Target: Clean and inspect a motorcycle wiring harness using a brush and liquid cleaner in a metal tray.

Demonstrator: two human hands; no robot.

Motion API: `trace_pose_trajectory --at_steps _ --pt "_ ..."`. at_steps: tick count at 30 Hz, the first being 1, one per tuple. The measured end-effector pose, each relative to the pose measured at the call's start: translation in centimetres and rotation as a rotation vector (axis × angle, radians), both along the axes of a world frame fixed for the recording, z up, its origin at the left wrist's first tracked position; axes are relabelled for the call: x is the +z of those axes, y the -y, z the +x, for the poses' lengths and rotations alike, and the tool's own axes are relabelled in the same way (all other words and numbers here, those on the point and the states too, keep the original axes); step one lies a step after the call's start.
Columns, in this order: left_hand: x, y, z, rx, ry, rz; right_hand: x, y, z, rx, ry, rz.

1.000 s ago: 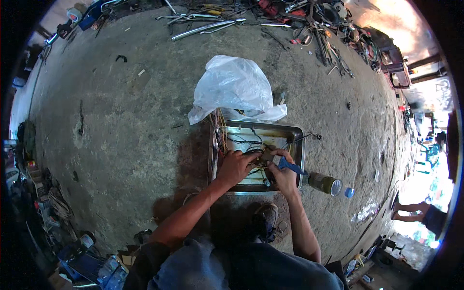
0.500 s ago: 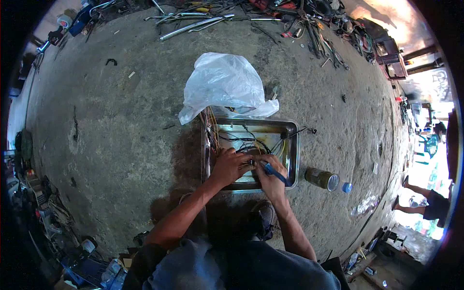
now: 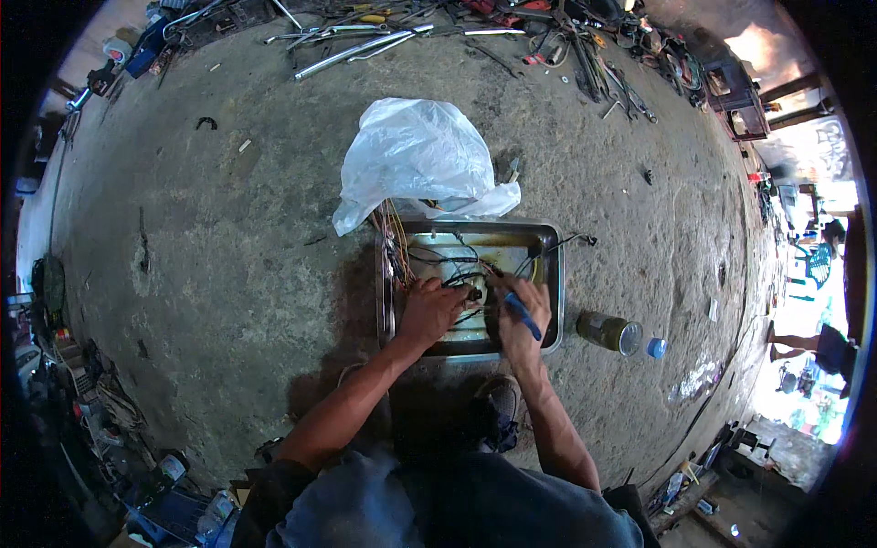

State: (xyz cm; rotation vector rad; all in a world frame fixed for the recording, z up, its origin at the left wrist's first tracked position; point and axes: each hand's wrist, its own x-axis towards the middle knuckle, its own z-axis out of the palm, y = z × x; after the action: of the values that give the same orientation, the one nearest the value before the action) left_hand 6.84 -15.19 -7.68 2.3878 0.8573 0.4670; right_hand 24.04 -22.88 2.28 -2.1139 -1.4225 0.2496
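- Head view: a shallow metal tray (image 3: 558, 274) sits on the stained concrete floor (image 3: 228, 274), with both bare hands working above its inside.
- Over the left half of the tray, the left hand (image 3: 431, 309) pinches a small dark part (image 3: 474, 294) between its fingertips, close to the tray's middle.
- Over the right half of the tray, the right hand (image 3: 525, 315) grasps a blue-handled tool (image 3: 524, 317), the handle slanting toward the tray's near right corner; its working end is too dim to make out.
- Black wires (image 3: 443, 261) trail across the tray's inside, partly hidden by the hands.
- Along the tray's left wall runs a bundle of reddish and yellow wires (image 3: 395, 247), which goes over the far left corner toward a crumpled white plastic bag (image 3: 416, 155) just beyond the tray.
- Just right of the tray is a clear jar (image 3: 603, 331) with greenish contents, and past it a small blue cap (image 3: 657, 347).
- On the near side of the tray is a shoe (image 3: 498, 402).
- Well beyond the tray lie scattered hand tools, among them a long silver bar (image 3: 365, 51).
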Motion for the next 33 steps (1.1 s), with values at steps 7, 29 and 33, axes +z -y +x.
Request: trace_pose_trajectory --at_steps 7,29,33 --pt "-0.8 0.3 -0.6 0.002 -0.029 0.091 -2.4 0.5 -0.3 0.106 -0.196 0.077" --pt "0.2 0.0 -0.8 0.014 -0.166 -0.091 -0.3 -1.0 0.8 0.483 -0.286 0.110" --pt "-0.3 -0.5 -0.4 0.010 -0.078 -0.111 -1.3 -1.4 2.9 0.348 -0.200 0.070"
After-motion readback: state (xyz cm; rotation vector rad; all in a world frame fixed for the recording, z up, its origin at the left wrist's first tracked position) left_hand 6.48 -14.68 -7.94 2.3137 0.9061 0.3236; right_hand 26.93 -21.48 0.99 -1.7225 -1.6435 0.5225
